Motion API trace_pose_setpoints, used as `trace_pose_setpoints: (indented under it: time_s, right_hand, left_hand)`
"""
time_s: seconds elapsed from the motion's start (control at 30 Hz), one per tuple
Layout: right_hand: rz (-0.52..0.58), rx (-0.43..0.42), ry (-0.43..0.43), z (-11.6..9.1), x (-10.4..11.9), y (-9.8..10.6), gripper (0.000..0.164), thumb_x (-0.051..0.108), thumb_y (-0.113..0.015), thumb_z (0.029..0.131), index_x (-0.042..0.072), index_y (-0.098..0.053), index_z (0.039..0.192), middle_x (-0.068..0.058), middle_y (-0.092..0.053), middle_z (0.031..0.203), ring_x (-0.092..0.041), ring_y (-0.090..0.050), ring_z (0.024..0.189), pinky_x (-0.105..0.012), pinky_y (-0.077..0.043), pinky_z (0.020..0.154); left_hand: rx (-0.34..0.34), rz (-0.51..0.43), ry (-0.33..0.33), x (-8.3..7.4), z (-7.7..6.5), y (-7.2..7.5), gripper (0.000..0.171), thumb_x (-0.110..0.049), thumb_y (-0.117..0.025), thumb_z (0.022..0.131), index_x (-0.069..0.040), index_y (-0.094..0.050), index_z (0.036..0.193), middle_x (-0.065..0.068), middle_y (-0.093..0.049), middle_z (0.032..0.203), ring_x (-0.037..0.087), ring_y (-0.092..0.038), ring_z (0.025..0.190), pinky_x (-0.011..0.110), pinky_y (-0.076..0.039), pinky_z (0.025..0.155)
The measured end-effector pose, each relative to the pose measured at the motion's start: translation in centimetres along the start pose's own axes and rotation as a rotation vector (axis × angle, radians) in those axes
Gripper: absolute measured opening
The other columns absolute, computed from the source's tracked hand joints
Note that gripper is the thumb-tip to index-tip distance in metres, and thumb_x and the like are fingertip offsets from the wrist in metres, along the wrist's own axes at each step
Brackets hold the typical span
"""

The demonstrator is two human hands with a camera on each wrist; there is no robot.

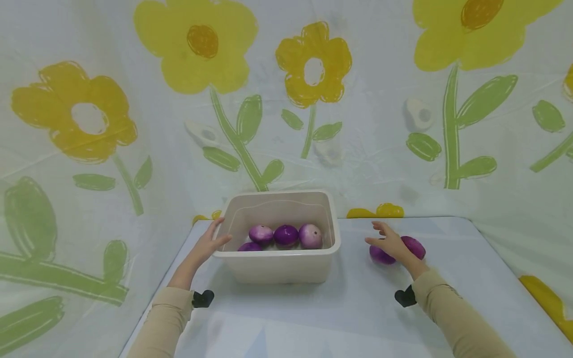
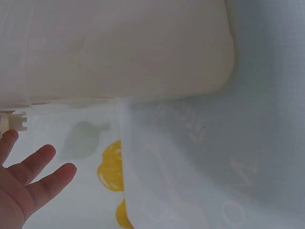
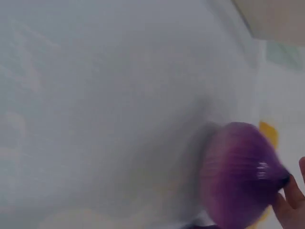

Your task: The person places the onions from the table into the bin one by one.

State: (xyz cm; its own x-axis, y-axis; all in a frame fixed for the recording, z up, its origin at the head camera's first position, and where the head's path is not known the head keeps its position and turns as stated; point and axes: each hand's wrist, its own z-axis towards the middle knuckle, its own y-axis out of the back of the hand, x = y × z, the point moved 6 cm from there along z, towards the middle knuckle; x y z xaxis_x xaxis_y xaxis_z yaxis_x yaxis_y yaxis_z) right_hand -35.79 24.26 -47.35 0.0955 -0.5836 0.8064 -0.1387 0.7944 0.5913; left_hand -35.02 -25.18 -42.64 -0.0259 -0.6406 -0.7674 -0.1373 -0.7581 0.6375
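Note:
A pale plastic bin (image 1: 282,268) stands at the table's back, several red onions (image 1: 285,235) inside it. At its left end my left hand (image 1: 210,243) is spread, fingers apart, the thumb near the rim; whether it touches is hard to tell. In the left wrist view, the fingers (image 2: 50,183) extend beside the bin wall (image 2: 133,52). My right hand (image 1: 388,242) hovers over two red onions on the table, one purple onion (image 1: 381,255) partly behind it and another onion (image 1: 414,247) to the right. In the right wrist view, fingertips (image 3: 291,194) are by the pointed end of an onion (image 3: 238,174).
A pale blue cloth covers the table (image 1: 286,318). Behind it hangs a white curtain (image 1: 380,164) printed with yellow flowers and green leaves. The right-hand onions lie to the right of the bin, across a stretch of tabletop.

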Motion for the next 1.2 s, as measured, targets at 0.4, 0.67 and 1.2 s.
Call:
trace_pose_setpoints:
  time_s: [0.4,0.67,1.2]
  right_hand:
    - [-0.206,-0.019,-0.018,-1.5,-3.0,-0.8,0.066,0.024,-0.068,0.081,-0.008,-0.038,0.130,-0.035,-0.037,0.130,-0.052,-0.036,0.117,-0.063,-0.034,0.094]
    - [-0.135,-0.011,-0.074,-2.3,-4.6,-1.8,0.080,0.029,-0.073,0.076,-0.006,-0.031,0.134,-0.035,-0.031,0.133,-0.051,-0.034,0.119,-0.063,-0.032,0.095]
    - [-0.119,-0.050,-0.157,-3.1,-5.9,-2.1,0.094,0.025,-0.077,0.070,-0.005,-0.019,0.138,-0.036,-0.027,0.136,-0.055,-0.030,0.119,-0.066,-0.029,0.095]
  left_hand:
    - [-0.008,-0.012,-0.013,-0.1,-0.1,0.0,0.076,-0.041,-0.055,0.088,-0.015,-0.012,0.146,0.027,-0.013,0.149,0.051,-0.020,0.131,0.065,-0.022,0.100]
    - [-0.004,-0.006,-0.023,-0.1,-0.2,0.0,0.076,-0.042,-0.054,0.088,-0.015,-0.012,0.146,0.027,-0.016,0.148,0.050,-0.023,0.130,0.065,-0.025,0.099]
    - [-0.008,-0.008,-0.017,-0.1,-0.2,0.0,0.076,-0.042,-0.054,0.088,-0.015,-0.012,0.146,0.026,-0.015,0.148,0.051,-0.022,0.130,0.065,-0.024,0.099]
